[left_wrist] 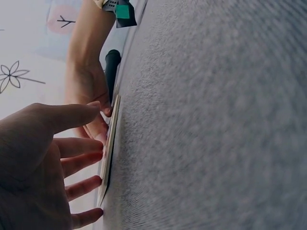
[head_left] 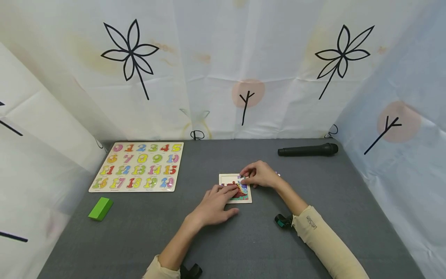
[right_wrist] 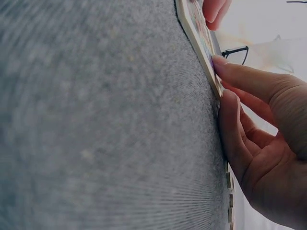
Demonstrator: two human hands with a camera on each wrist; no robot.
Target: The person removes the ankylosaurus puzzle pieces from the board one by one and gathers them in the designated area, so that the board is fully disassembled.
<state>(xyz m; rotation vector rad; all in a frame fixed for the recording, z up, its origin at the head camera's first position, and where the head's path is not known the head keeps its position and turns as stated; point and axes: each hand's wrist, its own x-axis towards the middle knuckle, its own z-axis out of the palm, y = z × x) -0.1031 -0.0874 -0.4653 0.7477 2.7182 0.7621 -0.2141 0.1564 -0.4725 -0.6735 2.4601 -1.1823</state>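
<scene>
Left hand (head_left: 215, 205) released: fingers loosely spread, fingertips resting on the near left part of a small picture board (head_left: 240, 200), which lies flat at mid-table. Cream sleeves (head_left: 327, 240) end short of the wrists; 1 black device (head_left: 283, 221) at the right cuff, 1 more at the left.

Surface: grey table covering (head_left: 258, 240), matte, weave visible in both wrist views, running back to the far wall. Well left of the hands, a green block (head_left: 100, 209).

Right hand (head_left: 260, 175) slightly farther off, fingers bent, thumb and forefinger at the picture board's far right corner; cannot tell whether they grasp a loose piece. Partly hidden behind it, a small pale item (head_left: 277, 174), identity unclear.

Far left: number board (head_left: 134, 164), 4 rows, numerals 0 to 20. Far right: black microphone (head_left: 308, 150), lying crosswise near the back edge.

Room: creased white cloth (head_left: 216, 50) on left, far and right sides. Far side carries 2 black leaf sprays (head_left: 131, 53), 1 pink disc (head_left: 258, 87) with twig, tan stains; at its foot, a dark cord loop (head_left: 197, 135).
</scene>
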